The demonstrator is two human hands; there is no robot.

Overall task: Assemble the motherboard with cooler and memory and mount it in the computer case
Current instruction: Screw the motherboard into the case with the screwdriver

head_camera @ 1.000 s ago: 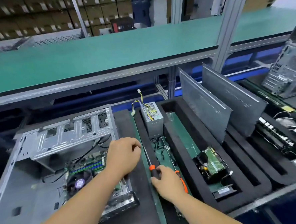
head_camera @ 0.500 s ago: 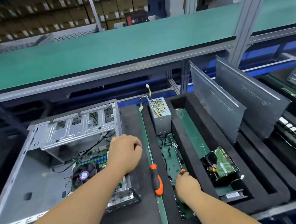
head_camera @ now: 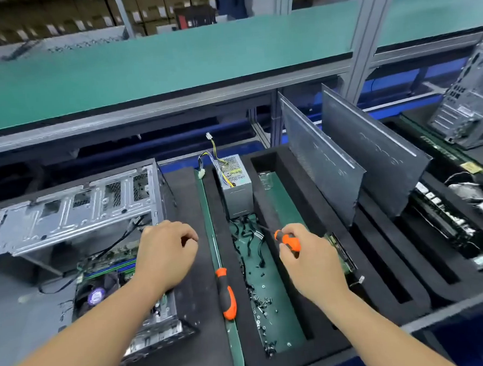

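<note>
Open computer case (head_camera: 67, 221) lying at left, motherboard (head_camera: 110, 271) inside.
Right hand (head_camera: 310, 259) grips a small screwdriver (head_camera: 289, 240) (orange-handled); left hand (head_camera: 165, 251) loosely curled, empty.

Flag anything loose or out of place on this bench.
Loose screws lie scattered over the green floor of the foam tray, tangled with black cables. The power supply's connector sticks up unplugged.

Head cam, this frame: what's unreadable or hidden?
- Motherboard: right part hidden by the left hand and forearm.
- Small screwdriver: handle mostly wrapped by the right hand; tip too dark to make out.
- Hard drive: largely hidden behind the right hand.
- Screws in the tray: too small to count.
</note>
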